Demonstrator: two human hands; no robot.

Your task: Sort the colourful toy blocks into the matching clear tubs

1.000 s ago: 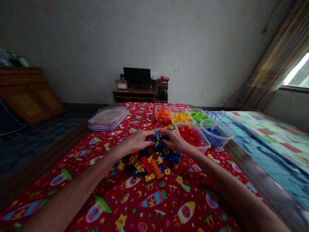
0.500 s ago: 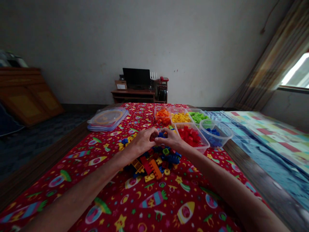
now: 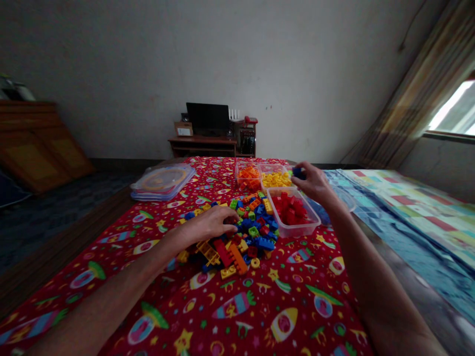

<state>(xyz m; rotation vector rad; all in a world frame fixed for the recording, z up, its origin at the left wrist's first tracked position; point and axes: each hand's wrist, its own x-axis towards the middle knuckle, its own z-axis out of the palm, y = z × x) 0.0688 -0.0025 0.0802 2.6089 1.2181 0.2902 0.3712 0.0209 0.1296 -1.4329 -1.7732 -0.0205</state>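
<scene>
My right hand is raised over the tubs on the right, its fingers closed around a dark blue building block. The round tub with blue blocks lies below, largely covered by my right hand and wrist. My left hand rests at the left of a mixed pile of building blocks, its thumb and bent fingers apart with no block plainly between them. The pile holds blue, red, yellow, green and orange pieces. Right of it stands a clear box of red blocks.
Behind the red box are a box of orange blocks and a box of yellow blocks. Stacked clear lids lie at the table's left. A patterned red cloth covers the table. A bed adjoins on the right.
My hands have parted from above the pile. The right has carried the blue block right and up to the tubs; the left has lowered slightly leftward onto the pile.
</scene>
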